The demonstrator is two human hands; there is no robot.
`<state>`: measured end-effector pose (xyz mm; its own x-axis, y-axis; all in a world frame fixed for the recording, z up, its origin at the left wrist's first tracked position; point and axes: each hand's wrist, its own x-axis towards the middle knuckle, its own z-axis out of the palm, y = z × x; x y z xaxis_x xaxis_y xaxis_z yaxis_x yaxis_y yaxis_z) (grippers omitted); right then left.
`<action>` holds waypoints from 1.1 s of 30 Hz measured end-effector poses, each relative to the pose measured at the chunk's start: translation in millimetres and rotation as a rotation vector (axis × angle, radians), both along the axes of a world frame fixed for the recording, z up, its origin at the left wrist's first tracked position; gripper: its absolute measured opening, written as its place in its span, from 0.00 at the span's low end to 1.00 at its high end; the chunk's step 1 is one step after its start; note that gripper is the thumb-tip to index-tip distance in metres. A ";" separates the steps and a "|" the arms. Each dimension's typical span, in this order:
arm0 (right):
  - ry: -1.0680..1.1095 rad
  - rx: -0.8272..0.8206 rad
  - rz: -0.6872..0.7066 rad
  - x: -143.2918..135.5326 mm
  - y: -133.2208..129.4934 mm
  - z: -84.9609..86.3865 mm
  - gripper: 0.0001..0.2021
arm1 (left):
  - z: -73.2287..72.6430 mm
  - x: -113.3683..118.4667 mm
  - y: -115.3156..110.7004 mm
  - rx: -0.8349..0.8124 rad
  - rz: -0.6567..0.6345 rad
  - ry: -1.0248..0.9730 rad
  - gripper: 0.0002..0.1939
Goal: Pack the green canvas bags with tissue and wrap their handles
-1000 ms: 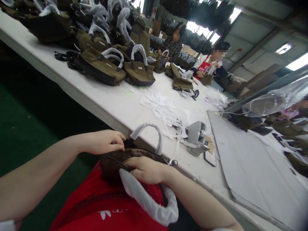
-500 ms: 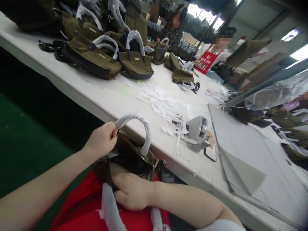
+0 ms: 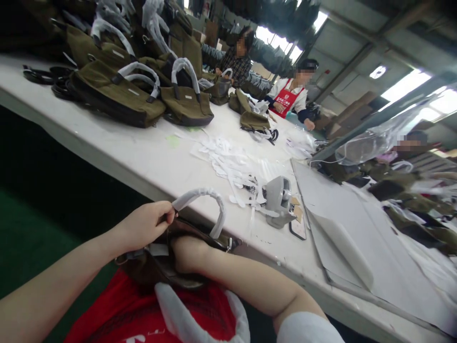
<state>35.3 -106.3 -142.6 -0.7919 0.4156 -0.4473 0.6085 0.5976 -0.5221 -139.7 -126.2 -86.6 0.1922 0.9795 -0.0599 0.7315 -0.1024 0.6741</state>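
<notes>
A dark olive-brown handbag [image 3: 143,271] is held against my red apron at the table's edge, its zipped top open. My left hand [image 3: 157,220] is closed on the bag's rim near the base of the far handle [image 3: 210,196], which is wrapped in white material. My right hand [image 3: 191,255] reaches down inside the bag; its fingers are hidden, so I cannot see whether they grip anything. The near handle [image 3: 174,309], wrapped the same way, hangs down over the apron.
On the white table [image 3: 117,143] are white paper scraps [image 3: 224,159], a grey tape dispenser [image 3: 278,202], a phone [image 3: 298,228] and large grey sheets [image 3: 342,228]. Several olive handbags [image 3: 117,95] stand at the far left. A co-worker in a red apron [image 3: 285,100] is across the table.
My right hand has gone deeper into the bag, now hidden to about the wrist. The bag's near side has tipped, and the near handle has swung lower. My view has shifted slightly right.
</notes>
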 end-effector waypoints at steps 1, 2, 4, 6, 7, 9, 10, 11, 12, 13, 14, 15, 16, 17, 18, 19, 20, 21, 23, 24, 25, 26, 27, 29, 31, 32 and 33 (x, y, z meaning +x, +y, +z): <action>-0.022 0.008 0.007 6.1 4.5 13.3 0.14 | 0.2 -2.6 1.1 0.002 0.002 0.011 0.05; -0.004 0.013 -0.003 12.9 10.0 28.6 0.15 | 0.4 -5.6 2.3 0.002 0.008 0.024 0.05; 0.100 -0.031 -0.087 26.2 23.2 58.5 0.19 | 1.5 -10.8 5.2 -0.017 0.022 0.038 0.05; 0.222 -0.216 -0.197 35.8 36.4 79.6 0.22 | 4.9 -12.8 8.0 -0.028 0.014 0.020 0.05; 0.283 -0.340 -0.254 38.5 41.8 85.9 0.22 | 7.8 -12.1 9.1 -0.016 -0.008 -0.002 0.05; 0.393 -0.568 -0.355 39.6 49.6 92.2 0.21 | 16.0 -7.6 9.7 0.050 -0.071 -0.065 0.06; 0.428 -0.633 -0.396 38.4 51.9 93.6 0.20 | 21.0 -4.3 8.6 0.089 -0.105 -0.093 0.07; 0.446 -0.665 -0.422 36.2 53.3 94.6 0.19 | 26.3 -0.5 6.5 0.126 -0.130 -0.108 0.08; 0.451 -0.680 -0.437 33.6 53.9 95.7 0.18 | 31.6 3.5 3.0 0.166 -0.133 -0.111 0.09; 0.452 -0.696 -0.448 30.7 54.0 96.8 0.17 | 36.8 7.5 -1.9 0.222 -0.097 -0.102 0.11; 0.453 -0.723 -0.455 27.9 53.9 97.9 0.16 | 41.7 11.4 -8.1 0.295 -0.020 -0.081 0.13; 0.461 -0.762 -0.464 25.4 53.6 98.7 0.16 | 46.1 15.3 -15.4 0.390 0.089 -0.053 0.14; 0.479 -0.816 -0.480 23.3 53.6 99.1 0.16 | 50.0 19.1 -23.4 0.494 0.201 -0.025 0.15; 0.502 -0.882 -0.501 21.5 53.8 98.8 0.16 | 53.0 22.9 -31.6 0.588 0.267 0.001 0.14; 0.523 -0.954 -0.529 20.0 54.3 97.7 0.16 | 54.9 26.8 -39.4 0.652 0.257 0.029 0.10; 0.535 -1.027 -0.557 18.8 55.0 96.1 0.17 | 55.4 30.7 -46.1 0.678 0.165 0.064 0.06; 0.538 -1.095 -0.588 17.6 55.9 93.9 0.17 | 54.1 34.6 -51.4 0.673 0.022 0.108 0.04; 0.535 -1.152 -0.617 16.5 56.8 91.6 0.18 | 51.0 38.5 -54.9 0.652 -0.120 0.163 0.06; 0.527 -1.222 -0.668 13.9 58.0 87.1 0.18 | 39.8 46.5 -56.2 0.628 -0.275 0.297 0.12; 0.529 -1.239 -0.690 12.4 58.2 85.4 0.18 | 32.4 50.5 -54.6 0.638 -0.277 0.355 0.13; 0.531 -1.251 -0.706 10.7 58.1 84.2 0.17 | 24.5 54.4 -52.1 0.659 -0.260 0.398 0.13; 0.529 -1.260 -0.718 9.0 57.8 83.5 0.15 | 16.4 58.4 -49.0 0.685 -0.242 0.427 0.13; 0.518 -1.267 -0.726 7.3 57.5 83.4 0.14 | 8.7 62.4 -45.8 0.712 -0.227 0.452 0.12; 0.484 -1.280 -0.737 4.7 57.3 84.3 0.12 | -3.8 69.3 -39.9 0.774 -0.192 0.519 0.12; 0.450 -1.292 -0.755 3.7 58.3 86.0 0.12 | -10.4 73.2 -35.5 0.825 -0.167 0.592 0.15; 0.448 -1.293 -0.767 4.2 59.2 86.8 0.11 | -11.0 73.4 -34.0 0.839 -0.180 0.606 0.16; 0.460 -1.285 -0.780 5.5 60.3 87.5 0.11 | -9.7 72.1 -33.1 0.845 -0.217 0.590 0.15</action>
